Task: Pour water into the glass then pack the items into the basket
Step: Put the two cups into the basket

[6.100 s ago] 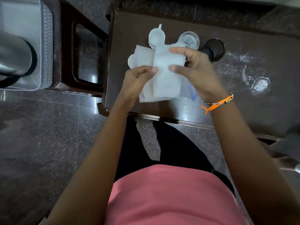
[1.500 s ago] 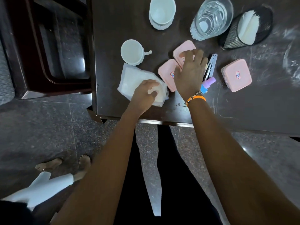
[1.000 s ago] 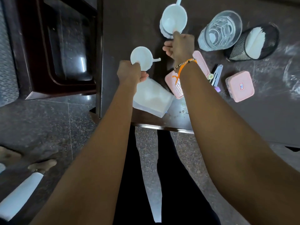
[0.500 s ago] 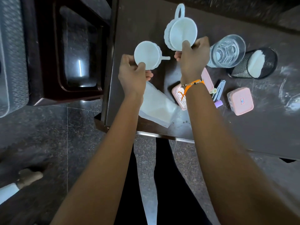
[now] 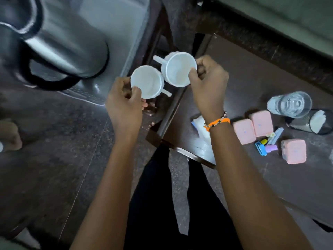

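My left hand (image 5: 124, 105) grips a small white cup (image 5: 146, 82) by its rim. My right hand (image 5: 209, 82) grips a second white cup (image 5: 178, 69) the same way. Both cups hang side by side, touching, in the air past the dark table's left edge (image 5: 169, 112), next to the grey basket (image 5: 115, 20). A steel jug (image 5: 54, 46) with a black handle lies in that basket. On the table stand the glass of water (image 5: 290, 104), three pink lidded boxes (image 5: 243, 131) (image 5: 261, 123) (image 5: 293, 151) and a folded white cloth (image 5: 201, 128).
A black mesh holder (image 5: 310, 121) with white tissue stands beside the glass. Small coloured clips and a nail clipper (image 5: 268, 143) lie between the pink boxes. A dark wooden stool (image 5: 162, 42) stands between table and basket. Another person's bare foot (image 5: 10, 136) rests on the floor at left.
Both hands have lifted the two cups off the table and carried them left, beyond the table's edge toward the basket. The view has swung left, bringing the basket and jug into sight.
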Available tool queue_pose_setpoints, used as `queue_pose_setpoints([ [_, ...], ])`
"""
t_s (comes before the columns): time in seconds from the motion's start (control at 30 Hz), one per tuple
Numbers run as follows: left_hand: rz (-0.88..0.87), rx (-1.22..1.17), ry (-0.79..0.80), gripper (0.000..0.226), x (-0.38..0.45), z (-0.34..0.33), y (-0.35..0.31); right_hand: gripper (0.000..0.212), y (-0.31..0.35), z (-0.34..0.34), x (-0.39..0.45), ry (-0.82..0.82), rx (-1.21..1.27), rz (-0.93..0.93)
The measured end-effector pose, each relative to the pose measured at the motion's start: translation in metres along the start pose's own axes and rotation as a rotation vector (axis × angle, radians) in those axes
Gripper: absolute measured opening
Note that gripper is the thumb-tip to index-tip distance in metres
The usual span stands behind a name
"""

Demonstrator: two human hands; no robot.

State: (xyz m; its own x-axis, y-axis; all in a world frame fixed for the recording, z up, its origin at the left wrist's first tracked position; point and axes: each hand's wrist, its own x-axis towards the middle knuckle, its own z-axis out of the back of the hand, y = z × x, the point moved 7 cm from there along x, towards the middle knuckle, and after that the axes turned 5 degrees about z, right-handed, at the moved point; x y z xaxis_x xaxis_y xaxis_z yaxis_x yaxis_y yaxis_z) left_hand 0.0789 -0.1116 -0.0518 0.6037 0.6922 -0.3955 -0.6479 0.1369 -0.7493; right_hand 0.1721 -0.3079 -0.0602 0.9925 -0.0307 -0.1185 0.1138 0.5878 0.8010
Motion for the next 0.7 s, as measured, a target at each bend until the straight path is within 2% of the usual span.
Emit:
queue_pose_setpoints([
  [0.17, 0.019, 0.071, -0.04, 0.019, 0.04, 0.056, 0.015, 0.014, 0.068, -0.062, 0.022, 0.152, -0.091, 0.213],
  [0.3, 0.039, 0.143, -0.06, 0.021, 0.073, 0.079, 0.029, 0.022, 0.107, -0.115, 0.044, 0.288, -0.302, 0.374],
  [0.47, 0.079, 0.357, 0.025, 0.029, 0.107, 0.069, 0.041, 0.03, 0.114, -0.169, 0.067, 0.425, -0.621, 0.476],
  [0.6, 0.134, 0.541, 0.028, 0.033, 0.124, 0.064, 0.054, 0.035, 0.112, -0.199, 0.07, 0.489, -0.755, 0.527],
  [0.7, 0.089, 0.671, 0.045, 0.036, 0.132, 0.059, 0.057, 0.036, 0.11, -0.215, 0.07, 0.539, -0.835, 0.582],
])
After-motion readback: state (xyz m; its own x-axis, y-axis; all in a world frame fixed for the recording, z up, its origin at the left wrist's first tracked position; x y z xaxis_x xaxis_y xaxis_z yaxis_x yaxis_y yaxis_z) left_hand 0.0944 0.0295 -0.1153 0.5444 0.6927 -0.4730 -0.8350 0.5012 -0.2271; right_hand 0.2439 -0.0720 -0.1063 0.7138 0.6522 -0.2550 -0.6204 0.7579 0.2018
